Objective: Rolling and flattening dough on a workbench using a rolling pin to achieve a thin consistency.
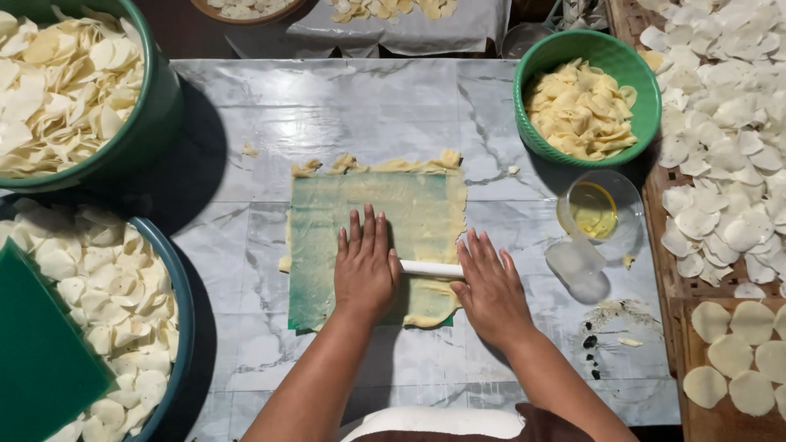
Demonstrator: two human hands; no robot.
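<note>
A thin sheet of pale yellow dough [426, 213] lies spread over a green mat [327, 245] on the marble-patterned table [327, 115]. A white rolling pin [431, 268] rests across the near part of the sheet. My left hand [365, 266] presses flat on the pin's left end, fingers together and pointing away. On the pin's right end lies my right hand [490, 286], palm down in the same way. The middle of the pin shows between the two hands. The dough's far edge is ragged.
A green bowl [630, 61] of yellow dough pieces stands at the back right, a small clear cup of oil [595, 209] beside it. Two large tubs of pale round chips [151, 123] [176, 295] fill the left. Wooden racks [663, 270] with drying discs line the right.
</note>
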